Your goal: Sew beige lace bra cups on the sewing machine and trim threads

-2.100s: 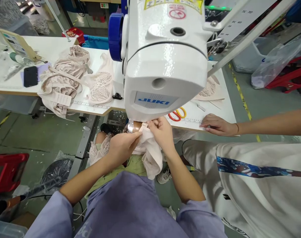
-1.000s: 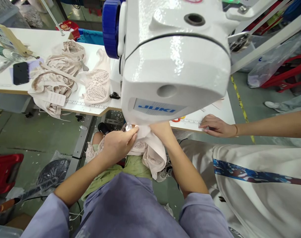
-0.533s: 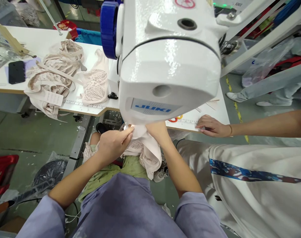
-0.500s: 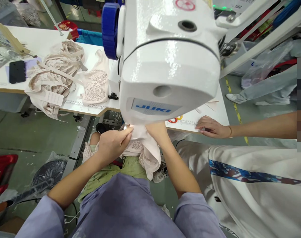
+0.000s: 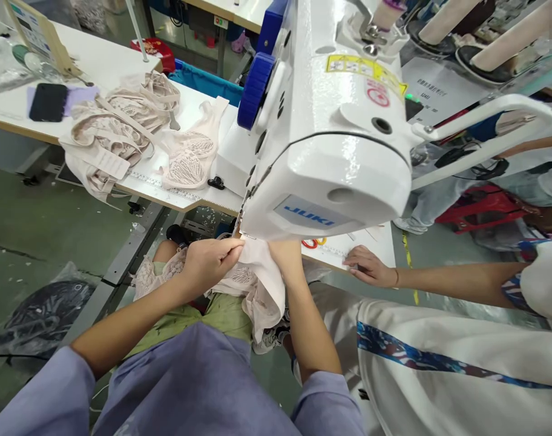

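Observation:
A pale pink lace bra [image 5: 266,284] hangs from beneath the head of a white sewing machine [image 5: 339,181] and drapes over my lap. My left hand [image 5: 210,263] pinches its edge between thumb and fingers, just left of the needle area. On the other side, my right hand [image 5: 285,257] rests on the fabric under the machine head; its fingers are hidden by the machine. The needle and presser foot are mostly out of sight behind the head.
More bras [image 5: 108,133] are heaped on the white table left, beside one laid flat [image 5: 192,154] and a black phone [image 5: 49,102]. Red-handled scissors [image 5: 309,243] lie right of the machine. A co-worker's hand [image 5: 371,266] rests on the table's right edge.
The view has shifted and turned, showing more of the machine's top and the thread stand. Both my hands stay at the fabric in nearly the same place. The co-worker's hand remains on the table.

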Available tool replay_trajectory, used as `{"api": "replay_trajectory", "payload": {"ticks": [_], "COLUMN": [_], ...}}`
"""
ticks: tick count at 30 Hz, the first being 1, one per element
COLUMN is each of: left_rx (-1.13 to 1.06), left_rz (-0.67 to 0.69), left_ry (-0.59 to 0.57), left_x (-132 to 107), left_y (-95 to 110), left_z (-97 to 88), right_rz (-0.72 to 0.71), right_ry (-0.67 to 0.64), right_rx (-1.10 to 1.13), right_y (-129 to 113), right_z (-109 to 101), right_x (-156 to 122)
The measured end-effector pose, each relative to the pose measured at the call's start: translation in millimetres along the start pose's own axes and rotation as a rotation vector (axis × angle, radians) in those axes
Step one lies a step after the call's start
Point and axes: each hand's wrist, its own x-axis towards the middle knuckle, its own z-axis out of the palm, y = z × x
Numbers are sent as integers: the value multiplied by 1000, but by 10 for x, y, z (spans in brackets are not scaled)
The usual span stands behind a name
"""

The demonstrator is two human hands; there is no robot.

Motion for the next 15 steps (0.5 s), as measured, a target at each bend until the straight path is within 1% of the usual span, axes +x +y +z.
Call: {"api": "replay_trajectory", "payload": {"ticks": [4,8,15], "left_rx": [-15,-14,33], "left_rz": [-5,27,48], "left_ry": [-31,-11,-2], "left_x": [24,34,63], "left_y": [56,100,176], "left_z": [3,22,38], "right_rz": [-5,-12,32], "right_ry": [-20,-11,-18], "right_rx": [40,77,135], "right_y": [3,-16,-36], "right_z": [-21,-55,-121], "right_x": [8,5,-24]}}
